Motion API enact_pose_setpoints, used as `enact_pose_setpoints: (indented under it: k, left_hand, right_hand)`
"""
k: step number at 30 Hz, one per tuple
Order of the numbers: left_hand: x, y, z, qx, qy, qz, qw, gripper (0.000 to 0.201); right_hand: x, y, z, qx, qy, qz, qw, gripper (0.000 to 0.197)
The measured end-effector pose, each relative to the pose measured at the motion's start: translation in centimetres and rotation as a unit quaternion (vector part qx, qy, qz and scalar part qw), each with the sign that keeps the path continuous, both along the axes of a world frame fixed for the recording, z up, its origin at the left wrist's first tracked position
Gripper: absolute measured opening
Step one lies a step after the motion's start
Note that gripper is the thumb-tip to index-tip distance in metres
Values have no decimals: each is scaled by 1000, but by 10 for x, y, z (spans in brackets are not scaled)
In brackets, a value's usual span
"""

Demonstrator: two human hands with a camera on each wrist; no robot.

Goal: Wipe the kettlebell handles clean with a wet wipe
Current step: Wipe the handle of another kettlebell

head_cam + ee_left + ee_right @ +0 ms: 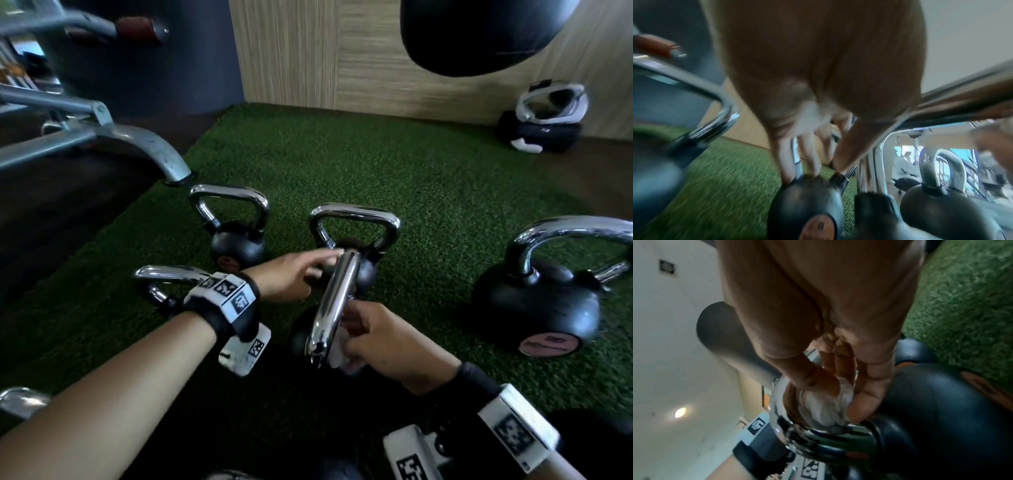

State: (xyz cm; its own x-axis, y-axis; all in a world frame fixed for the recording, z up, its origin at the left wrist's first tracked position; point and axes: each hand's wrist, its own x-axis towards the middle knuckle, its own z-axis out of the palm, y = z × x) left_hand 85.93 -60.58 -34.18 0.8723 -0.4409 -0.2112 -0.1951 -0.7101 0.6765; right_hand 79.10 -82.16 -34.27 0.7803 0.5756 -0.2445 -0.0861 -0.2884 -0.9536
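The right hand (387,342) pinches one crumpled wipe (824,404) against the chrome handle (334,305) of the nearest kettlebell, tipped on the turf (394,164), while the left hand (291,274) reaches with relaxed fingers toward its far end, four other kettlebells around.

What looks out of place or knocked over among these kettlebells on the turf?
The big kettlebell on the right lies tipped on its side, its round label facing the camera, while the two rear kettlebells stand upright. Nothing spilled or visibly damaged.

Black wrist straps (219,308) carrying white blocks printed with black square markers; forearms bare.
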Motion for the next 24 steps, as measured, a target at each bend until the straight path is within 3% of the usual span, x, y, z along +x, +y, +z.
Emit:
enact_pose_setpoints:
  k: [4,8,14,24]
  left_hand:
    - [15,-18,22,4,-137,-54,989,71]
    - [22,-28,27,24,-162,-63,985,36]
    - [20,-28,24,17,-164,-50,985,23]
    - [-7,7,9,2,-246,95,965,14]
  right_hand:
    - [-3,-3,20,45,40,71,996,29]
    - [-2,8,25,-74,-24,24,997,57]
    - [-6,10,27,-98,-25,-23,995,44]
    - [-12,-17,36,-212,-234,-79,945,40]
